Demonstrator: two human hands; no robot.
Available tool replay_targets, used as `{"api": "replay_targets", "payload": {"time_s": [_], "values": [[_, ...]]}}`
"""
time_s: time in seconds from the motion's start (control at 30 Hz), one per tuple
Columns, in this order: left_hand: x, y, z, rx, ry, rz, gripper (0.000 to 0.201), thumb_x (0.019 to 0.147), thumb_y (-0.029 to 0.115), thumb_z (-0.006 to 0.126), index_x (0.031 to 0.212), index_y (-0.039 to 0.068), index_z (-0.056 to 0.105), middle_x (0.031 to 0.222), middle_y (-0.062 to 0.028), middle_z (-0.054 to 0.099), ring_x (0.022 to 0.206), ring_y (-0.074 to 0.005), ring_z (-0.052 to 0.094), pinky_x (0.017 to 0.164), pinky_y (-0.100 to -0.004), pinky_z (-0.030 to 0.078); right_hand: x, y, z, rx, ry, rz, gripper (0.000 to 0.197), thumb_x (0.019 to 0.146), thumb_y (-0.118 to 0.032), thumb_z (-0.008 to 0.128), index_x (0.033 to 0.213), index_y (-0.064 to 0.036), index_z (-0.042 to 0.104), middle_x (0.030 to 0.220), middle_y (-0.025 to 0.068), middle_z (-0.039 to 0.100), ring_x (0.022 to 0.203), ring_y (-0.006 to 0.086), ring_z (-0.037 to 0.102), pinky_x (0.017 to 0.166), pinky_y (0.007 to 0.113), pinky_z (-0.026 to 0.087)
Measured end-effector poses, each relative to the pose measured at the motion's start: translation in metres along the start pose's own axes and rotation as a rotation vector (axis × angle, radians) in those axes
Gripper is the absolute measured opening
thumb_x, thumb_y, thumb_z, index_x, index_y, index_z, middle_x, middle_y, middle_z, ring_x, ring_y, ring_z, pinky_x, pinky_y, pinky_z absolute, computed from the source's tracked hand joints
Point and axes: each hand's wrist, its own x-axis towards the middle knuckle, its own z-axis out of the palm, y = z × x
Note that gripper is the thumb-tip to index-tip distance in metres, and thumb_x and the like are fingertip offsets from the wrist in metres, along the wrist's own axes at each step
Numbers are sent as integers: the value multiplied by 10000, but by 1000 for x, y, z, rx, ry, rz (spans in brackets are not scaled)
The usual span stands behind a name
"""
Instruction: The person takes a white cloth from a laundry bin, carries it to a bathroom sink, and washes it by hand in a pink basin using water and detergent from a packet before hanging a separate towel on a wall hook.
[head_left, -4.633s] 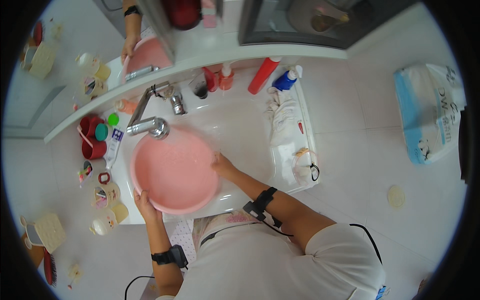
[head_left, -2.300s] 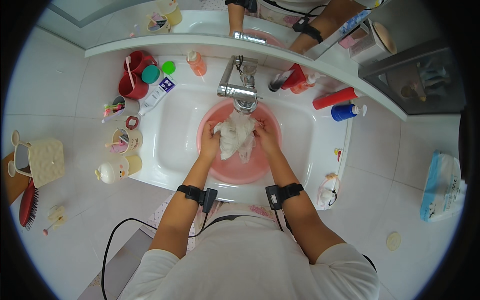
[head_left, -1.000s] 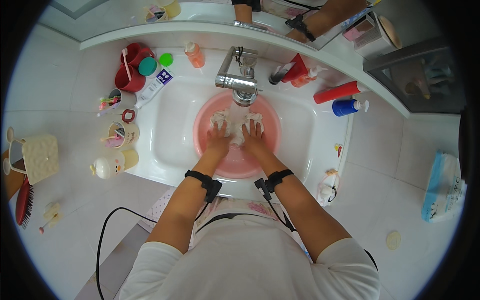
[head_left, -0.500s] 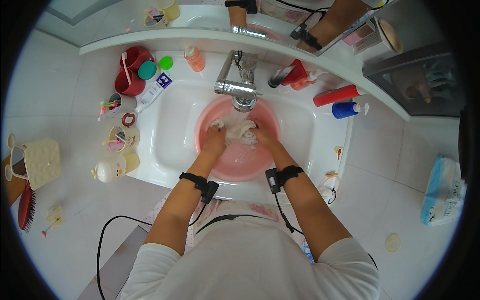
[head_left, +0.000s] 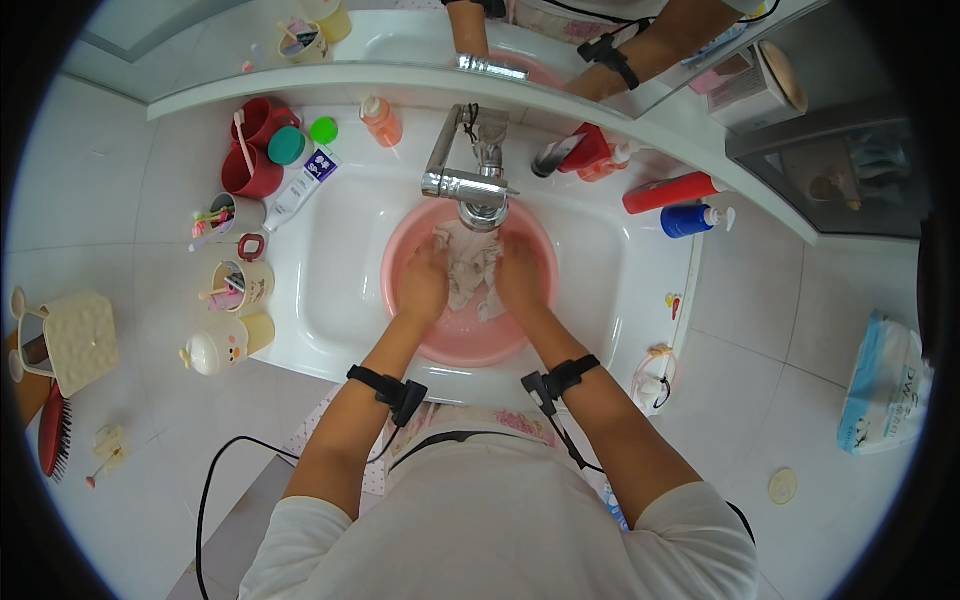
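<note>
Fingers (head_left: 436, 252) of the left hand (head_left: 424, 283) and right hand (head_left: 519, 274) flank a crumpled, whitish cloth (head_left: 468, 262), their openness and grip impossible to tell. It lies in a smooth, round pink basin (head_left: 468, 346).

Here beside the white sink (head_left: 325, 325), a pale wall (head_left: 85, 190) of large tiles with thin joints stands off its left edge; more pale tiling (head_left: 745, 285) spreads off its right edge. Along the back edge runs a white ledge (head_left: 300, 79) beneath a wide mirror (head_left: 390, 28). Past the back right corner sits a dark-framed panel (head_left: 830, 168), perhaps a cabinet door, though it's murky. The light is soft, leaving bright glints on the sink.
</note>
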Motion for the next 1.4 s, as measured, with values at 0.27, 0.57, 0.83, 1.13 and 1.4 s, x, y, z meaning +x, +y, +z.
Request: {"api": "replay_targets", "payload": {"time_s": [0.27,0.57,0.83,1.13,1.4], "values": [[-5,17,0,631,-270,131,694,680,163,643,1295,216,324,1372,-151,175,1248,-352,219,942,-444,316,9,2,7,-405,-213,-352,452,675,-157,631,1111,-151,511,1203,100,412,1130,346,350,880,505,331],[-12,-8,22,483,-132,137,393,694,91,554,1083,105,500,1082,-143,423,1072,-337,369,853,-452,359,33,19,-9,389,-553,396,268,788,-192,505,1002,-43,567,845,87,563,750,181,564,673,289,442],[4,-1,-27,-529,18,-162,328,774,142,476,1087,43,491,997,-140,519,945,-269,489,802,-367,392,23,-18,-64,892,-401,468,326,797,-206,493,1025,23,532,868,115,594,755,203,575,682,296,446],[6,-22,6,-798,-244,-590,463,802,68,429,1249,55,308,1108,-100,494,915,-220,534,746,-312,452,7,-24,-58,-147,-413,-18,521,716,-135,593,1193,-23,414,1198,192,414,1046,297,478,861,329,405],[-13,4,14,92,-13,166,570,721,72,512,1253,9,321,1233,-212,385,1130,-388,369,947,-407,313,-3,9,8,-435,-327,-343,509,727,-138,572,1218,-165,443,1390,156,170,1253,367,218,978,496,256]]}}
